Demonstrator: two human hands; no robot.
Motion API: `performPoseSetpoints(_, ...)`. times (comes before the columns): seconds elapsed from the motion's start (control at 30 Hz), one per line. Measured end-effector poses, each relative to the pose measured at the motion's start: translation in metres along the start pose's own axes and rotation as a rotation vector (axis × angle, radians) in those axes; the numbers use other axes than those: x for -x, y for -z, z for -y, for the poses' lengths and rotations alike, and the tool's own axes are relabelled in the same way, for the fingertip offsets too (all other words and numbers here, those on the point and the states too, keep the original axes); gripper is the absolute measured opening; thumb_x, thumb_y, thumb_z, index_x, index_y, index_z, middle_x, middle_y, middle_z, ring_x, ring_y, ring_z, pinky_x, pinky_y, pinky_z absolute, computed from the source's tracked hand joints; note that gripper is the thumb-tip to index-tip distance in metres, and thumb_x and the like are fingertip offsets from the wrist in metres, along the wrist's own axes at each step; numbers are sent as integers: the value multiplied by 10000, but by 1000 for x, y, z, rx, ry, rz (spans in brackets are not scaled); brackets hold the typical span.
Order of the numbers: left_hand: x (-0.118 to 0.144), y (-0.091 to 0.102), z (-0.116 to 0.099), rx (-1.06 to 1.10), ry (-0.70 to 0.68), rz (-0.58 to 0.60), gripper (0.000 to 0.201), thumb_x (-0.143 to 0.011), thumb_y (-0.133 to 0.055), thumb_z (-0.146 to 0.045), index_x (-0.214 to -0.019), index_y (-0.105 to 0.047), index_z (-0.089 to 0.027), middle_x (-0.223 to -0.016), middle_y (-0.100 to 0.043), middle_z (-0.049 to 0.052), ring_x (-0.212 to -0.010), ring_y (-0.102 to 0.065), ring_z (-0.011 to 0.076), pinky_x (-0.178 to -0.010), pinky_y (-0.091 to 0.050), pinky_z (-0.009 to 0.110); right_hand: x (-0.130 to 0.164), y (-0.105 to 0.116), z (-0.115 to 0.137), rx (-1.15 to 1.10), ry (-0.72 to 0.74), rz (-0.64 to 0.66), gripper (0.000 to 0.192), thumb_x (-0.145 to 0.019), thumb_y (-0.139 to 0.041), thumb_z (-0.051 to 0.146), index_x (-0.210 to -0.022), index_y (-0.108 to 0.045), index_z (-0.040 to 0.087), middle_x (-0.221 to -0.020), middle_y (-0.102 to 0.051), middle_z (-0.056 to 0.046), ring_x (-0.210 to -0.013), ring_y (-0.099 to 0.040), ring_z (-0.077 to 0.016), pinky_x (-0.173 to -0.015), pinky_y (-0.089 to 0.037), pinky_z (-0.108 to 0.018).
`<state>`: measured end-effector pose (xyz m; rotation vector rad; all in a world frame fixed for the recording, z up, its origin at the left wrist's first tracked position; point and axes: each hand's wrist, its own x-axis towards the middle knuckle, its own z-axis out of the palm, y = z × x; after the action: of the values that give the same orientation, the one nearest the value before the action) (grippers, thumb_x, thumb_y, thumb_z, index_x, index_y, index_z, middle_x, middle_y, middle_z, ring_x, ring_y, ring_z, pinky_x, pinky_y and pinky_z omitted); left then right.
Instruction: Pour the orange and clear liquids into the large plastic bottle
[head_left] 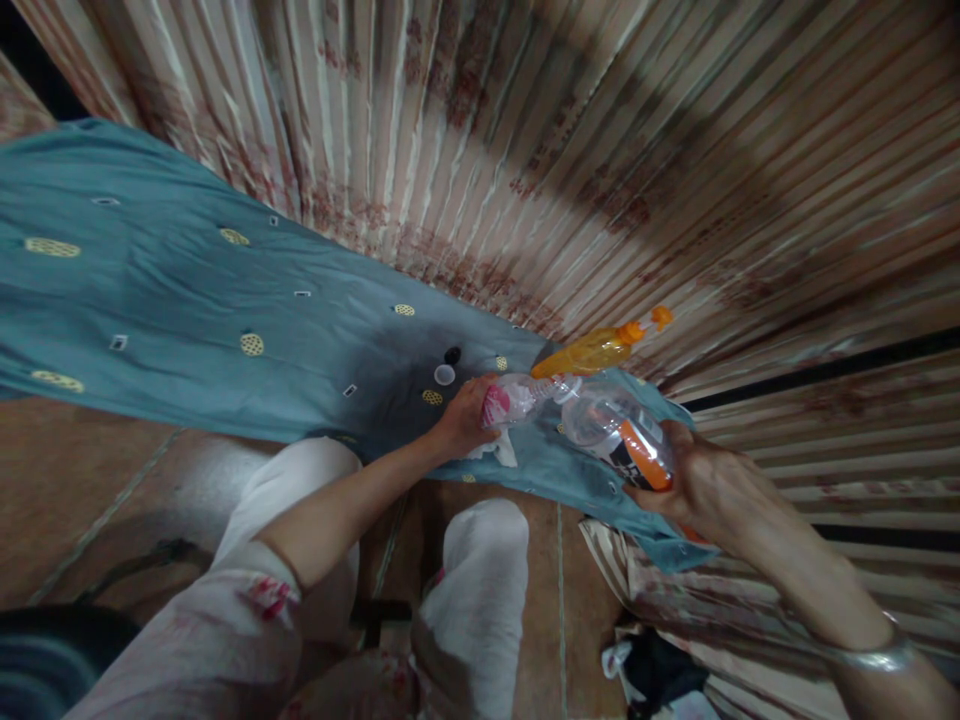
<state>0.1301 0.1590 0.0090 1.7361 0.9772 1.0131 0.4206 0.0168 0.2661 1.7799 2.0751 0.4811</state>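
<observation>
In the head view, the left hand (463,418) is closed around a small pink-and-white bottle (510,402) over the blue cloth (187,310), and at its 3 o'clock the right hand (701,490) grips a clear bottle (619,430), with an orange spray bottle (596,350) lying just beyond at 12 o'clock.

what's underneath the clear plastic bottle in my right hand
The teal cloth lies under the clear bottle, spread over a striped fabric. The right hand hides the bottle's base.

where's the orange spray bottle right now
In the head view, right of centre: the orange spray bottle lies on the teal cloth, just beyond the clear bottle.
</observation>
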Motion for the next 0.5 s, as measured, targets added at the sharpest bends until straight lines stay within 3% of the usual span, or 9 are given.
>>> performPoseSetpoints(0.5,-1,-2,10,-4,-49,21,982,-741,-1008,-134,-1673,-709,-218,-1768,-793,198,-1672,-759,506,-1491,-595,762,0,2,1,-8,-10,19,364,-979,-816,483,-1206,-691,228,-708,-803,-116,-676,-866,-422,-602,-499,-362)
